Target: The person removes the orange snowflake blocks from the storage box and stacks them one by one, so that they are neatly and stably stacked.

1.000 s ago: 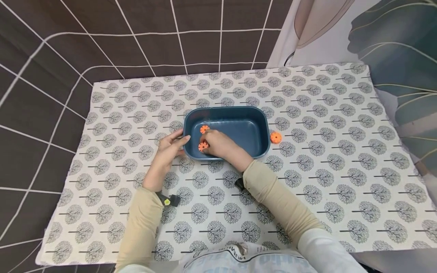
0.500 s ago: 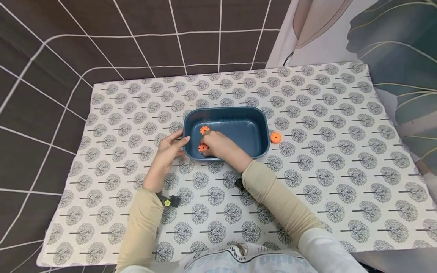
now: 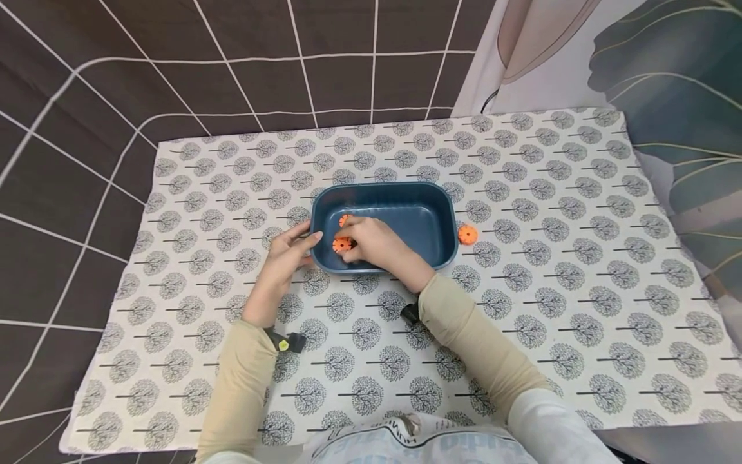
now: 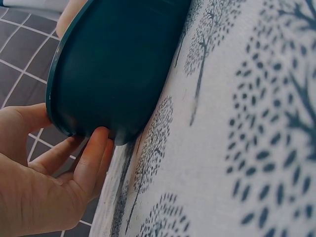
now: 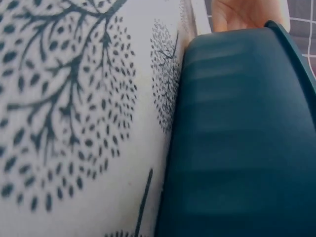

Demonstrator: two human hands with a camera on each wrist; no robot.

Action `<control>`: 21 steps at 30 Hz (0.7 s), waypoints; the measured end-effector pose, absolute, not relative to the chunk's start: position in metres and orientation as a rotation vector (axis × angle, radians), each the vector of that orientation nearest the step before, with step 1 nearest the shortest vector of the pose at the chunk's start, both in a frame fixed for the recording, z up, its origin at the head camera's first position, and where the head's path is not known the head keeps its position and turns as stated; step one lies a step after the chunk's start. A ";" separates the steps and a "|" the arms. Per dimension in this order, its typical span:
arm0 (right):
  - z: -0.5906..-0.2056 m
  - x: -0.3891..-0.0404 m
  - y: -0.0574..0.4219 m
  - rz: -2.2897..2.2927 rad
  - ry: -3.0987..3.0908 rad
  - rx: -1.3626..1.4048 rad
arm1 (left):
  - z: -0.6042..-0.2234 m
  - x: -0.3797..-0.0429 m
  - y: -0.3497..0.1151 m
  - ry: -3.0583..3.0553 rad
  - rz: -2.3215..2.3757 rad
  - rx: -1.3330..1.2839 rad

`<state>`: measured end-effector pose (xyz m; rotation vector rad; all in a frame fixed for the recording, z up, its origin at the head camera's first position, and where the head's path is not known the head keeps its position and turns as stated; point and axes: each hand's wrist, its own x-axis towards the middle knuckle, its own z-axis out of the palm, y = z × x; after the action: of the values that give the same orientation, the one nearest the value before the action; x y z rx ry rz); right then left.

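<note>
A dark blue plastic tub (image 3: 406, 222) stands on the cloth. At its left end my left hand (image 3: 284, 258) holds the rim, the thumb at the edge and the fingers against the outer wall, as the left wrist view shows of the tub (image 4: 113, 69). My right hand (image 3: 373, 241) reaches inside and pinches a notched orange disc (image 3: 341, 245) with a hole in its centre. Just behind these fingers, a second orange disc (image 3: 344, 220) lies in the tub, partly covered. The right wrist view shows the tub's outer side (image 5: 237, 133); the right fingers are hidden there.
A third orange disc (image 3: 468, 234) lies on the cloth close to the tub's right end. The tree-print cloth (image 3: 556, 309) covers the table. Behind it hangs a dark gridded cloth (image 3: 336, 84), with a leaf-patterned curtain (image 3: 684, 96) at the right.
My right hand has shifted slightly up and left, and the orange disc in its fingers has turned and moved with it. It now covers more of the disc behind. My left hand stays put.
</note>
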<state>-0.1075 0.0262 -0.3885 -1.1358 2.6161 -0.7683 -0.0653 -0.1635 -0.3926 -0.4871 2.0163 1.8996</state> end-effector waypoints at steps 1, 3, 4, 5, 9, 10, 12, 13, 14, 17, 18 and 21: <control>-0.389 -0.107 0.028 -0.812 2.616 -1.136 | -0.392 -0.065 -0.163 2.018 1.896 -0.489; -0.388 -0.108 0.032 -0.909 2.604 -1.144 | -0.393 -0.065 -0.163 2.023 1.887 -0.491; -0.388 -0.108 0.034 -0.954 2.593 -1.152 | -0.393 -0.065 -0.163 2.026 1.882 -0.493; -0.388 -0.108 0.037 -0.988 2.589 -1.156 | -0.393 -0.065 -0.164 2.029 1.877 -0.495; -0.386 -0.110 0.047 -1.056 2.581 -1.156 | -0.393 -0.065 -0.164 2.038 1.871 -0.499; -0.385 -0.110 0.050 -1.068 2.583 -1.152 | -0.393 -0.065 -0.164 2.040 1.872 -0.501; -0.383 -0.110 0.056 -1.095 2.591 -1.149 | -0.393 -0.065 -0.163 2.045 1.874 -0.499; -0.382 -0.111 0.060 -1.110 2.595 -1.154 | -0.393 -0.065 -0.163 2.047 1.877 -0.499; -0.380 -0.111 0.063 -1.123 2.601 -1.159 | -0.393 -0.064 -0.163 2.047 1.882 -0.497; -0.376 -0.111 0.073 -1.164 2.606 -1.175 | -0.392 -0.064 -0.163 2.046 1.894 -0.490; -0.374 -0.110 0.076 -1.177 2.604 -1.174 | -0.392 -0.064 -0.163 2.042 1.899 -0.487; -0.372 -0.110 0.085 -1.208 2.592 -1.175 | -0.392 -0.065 -0.163 2.041 1.899 -0.487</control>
<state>-0.1096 0.0852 -0.3725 -1.1755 2.5916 -1.2080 -0.0645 -0.1626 -0.3922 -0.4870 2.0405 1.8992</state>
